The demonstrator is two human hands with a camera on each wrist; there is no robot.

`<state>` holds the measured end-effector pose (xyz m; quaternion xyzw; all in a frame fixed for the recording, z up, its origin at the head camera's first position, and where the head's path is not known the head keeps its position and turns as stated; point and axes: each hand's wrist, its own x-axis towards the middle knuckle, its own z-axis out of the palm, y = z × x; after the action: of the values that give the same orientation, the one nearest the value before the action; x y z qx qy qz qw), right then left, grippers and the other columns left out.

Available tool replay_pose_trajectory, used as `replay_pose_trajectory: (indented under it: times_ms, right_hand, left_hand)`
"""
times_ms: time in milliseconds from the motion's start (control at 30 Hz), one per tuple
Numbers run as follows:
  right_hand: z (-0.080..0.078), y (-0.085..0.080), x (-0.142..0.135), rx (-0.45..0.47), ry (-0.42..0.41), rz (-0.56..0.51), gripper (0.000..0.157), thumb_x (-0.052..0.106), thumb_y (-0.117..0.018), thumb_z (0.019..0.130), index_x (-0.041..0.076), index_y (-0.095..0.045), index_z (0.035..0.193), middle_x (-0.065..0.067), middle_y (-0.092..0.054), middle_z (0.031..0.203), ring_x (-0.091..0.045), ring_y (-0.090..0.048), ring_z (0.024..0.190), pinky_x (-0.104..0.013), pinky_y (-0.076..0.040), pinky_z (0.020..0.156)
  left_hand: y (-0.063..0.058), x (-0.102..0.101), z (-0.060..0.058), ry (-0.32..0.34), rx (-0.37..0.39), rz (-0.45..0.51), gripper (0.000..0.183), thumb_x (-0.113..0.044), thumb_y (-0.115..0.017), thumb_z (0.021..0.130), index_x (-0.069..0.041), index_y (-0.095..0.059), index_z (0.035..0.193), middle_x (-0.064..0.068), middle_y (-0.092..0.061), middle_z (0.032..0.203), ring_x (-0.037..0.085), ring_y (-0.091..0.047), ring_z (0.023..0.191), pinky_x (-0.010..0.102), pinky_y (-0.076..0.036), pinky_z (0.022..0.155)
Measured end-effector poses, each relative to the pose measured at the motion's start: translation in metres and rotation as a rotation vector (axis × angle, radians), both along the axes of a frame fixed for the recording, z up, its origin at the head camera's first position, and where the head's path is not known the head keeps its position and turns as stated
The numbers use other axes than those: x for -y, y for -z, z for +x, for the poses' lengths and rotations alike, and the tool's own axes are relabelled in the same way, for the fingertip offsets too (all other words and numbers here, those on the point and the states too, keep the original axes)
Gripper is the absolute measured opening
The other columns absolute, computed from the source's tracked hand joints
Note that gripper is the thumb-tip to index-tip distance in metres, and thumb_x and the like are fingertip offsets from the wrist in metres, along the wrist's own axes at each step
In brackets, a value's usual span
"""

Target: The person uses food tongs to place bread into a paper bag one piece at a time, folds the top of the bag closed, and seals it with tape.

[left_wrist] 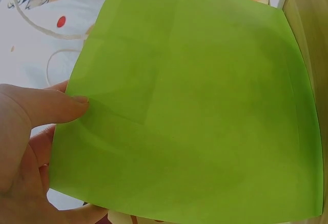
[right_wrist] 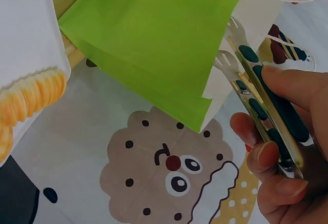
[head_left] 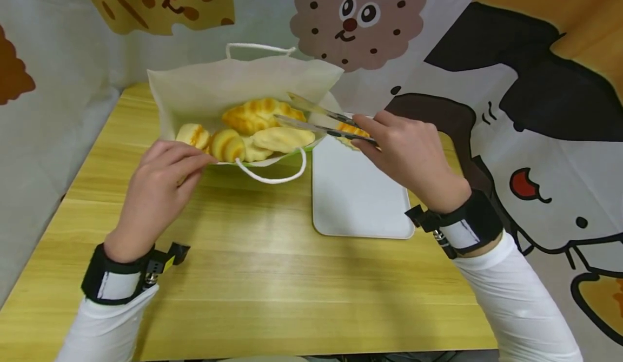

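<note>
A paper bag (head_left: 243, 78), pale inside and green (left_wrist: 195, 106) outside, gapes on the table with white rope handles. Inside lie several bread pieces, among them a large ridged golden bread (head_left: 260, 114), a striped roll (head_left: 227, 145) and a smooth pale bread (head_left: 284, 139). My left hand (head_left: 158, 186) pinches the bag's near left rim between thumb and fingers. Metal tongs (right_wrist: 269, 93) with dark green grips are held in my right hand (head_left: 406, 153). Their fork-like tips reach over the bag's opening, spread apart, with no bread visibly clamped between them.
To the right of the bag a white tray (head_left: 362, 199) lies on the wooden table (head_left: 253, 275). Ridged bread (right_wrist: 33, 96) rests at the tray's far end, partly covered by the right hand in the head view. A cartoon-printed cloth (head_left: 452, 32) hangs behind the table.
</note>
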<state>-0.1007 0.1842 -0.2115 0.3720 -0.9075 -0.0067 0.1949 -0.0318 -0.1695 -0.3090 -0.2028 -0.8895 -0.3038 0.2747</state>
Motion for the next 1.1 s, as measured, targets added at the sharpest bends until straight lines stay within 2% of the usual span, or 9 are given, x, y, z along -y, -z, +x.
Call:
replay_pose_trajectory:
  times_ms: [167, 333, 533, 633, 900, 1100]
  right_hand:
    - [0.003, 0.009, -0.007, 0.031, 0.045, -0.034, 0.034, 0.028, -0.070, 0.086, 0.010, -0.067, 0.115, -0.005, -0.059, 0.074, -0.017, -0.042, 0.046, -0.031, -0.031, 0.035]
    - [0.011, 0.024, -0.017, 0.072, 0.087, -0.131, 0.038, 0.031, -0.067, 0.088, 0.011, -0.066, 0.120, -0.005, -0.058, 0.074, -0.015, -0.040, 0.045, -0.029, -0.028, 0.037]
    - [0.033, 0.036, -0.032, 0.162, 0.167, -0.362, 0.037, 0.023, -0.069, 0.087, 0.006, -0.065, 0.120, -0.007, -0.059, 0.076, -0.015, -0.041, 0.055, -0.029, -0.029, 0.046]
    - [0.049, 0.044, -0.040, 0.178, 0.227, -0.499, 0.035, 0.019, -0.069, 0.087, 0.005, -0.066, 0.119, -0.010, -0.065, 0.085, -0.015, -0.044, 0.059, -0.028, -0.031, 0.048]
    - [0.072, 0.060, -0.054, 0.187, 0.372, -0.789, 0.035, 0.013, -0.069, 0.087, 0.009, -0.065, 0.122, -0.013, -0.068, 0.097, -0.009, -0.048, 0.064, -0.011, -0.035, 0.050]
    - [0.082, 0.070, -0.057, 0.231, 0.521, -1.025, 0.031, 0.021, -0.063, 0.092, 0.017, -0.066, 0.122, -0.002, -0.066, 0.084, -0.012, -0.048, 0.059, -0.015, -0.037, 0.048]
  left_hand:
    - [0.001, -0.002, 0.000, 0.000, 0.005, 0.000, 0.021, 0.007, -0.071, 0.077, -0.001, -0.075, 0.096, 0.015, -0.070, 0.095, 0.030, -0.053, 0.094, 0.043, -0.042, 0.083]
    - [0.002, -0.004, 0.003, -0.007, 0.011, 0.007, 0.020, 0.007, -0.069, 0.078, -0.001, -0.075, 0.095, 0.015, -0.070, 0.094, 0.030, -0.053, 0.094, 0.043, -0.042, 0.083]
    - [0.001, -0.006, 0.005, -0.020, 0.010, 0.011, 0.020, 0.007, -0.069, 0.079, -0.001, -0.075, 0.096, 0.015, -0.070, 0.095, 0.030, -0.053, 0.095, 0.043, -0.042, 0.082]
    - [0.001, -0.006, 0.005, -0.019, 0.003, 0.016, 0.019, 0.007, -0.069, 0.079, 0.000, -0.075, 0.095, 0.016, -0.070, 0.095, 0.031, -0.053, 0.095, 0.043, -0.042, 0.082]
    - [0.000, -0.009, 0.005, -0.017, -0.003, 0.011, 0.018, 0.007, -0.068, 0.080, 0.000, -0.075, 0.095, 0.016, -0.070, 0.095, 0.031, -0.053, 0.094, 0.042, -0.042, 0.082]
    - [0.001, -0.011, 0.006, -0.037, 0.016, 0.013, 0.019, 0.007, -0.068, 0.080, -0.001, -0.075, 0.096, 0.015, -0.070, 0.096, 0.031, -0.053, 0.096, 0.043, -0.042, 0.082]
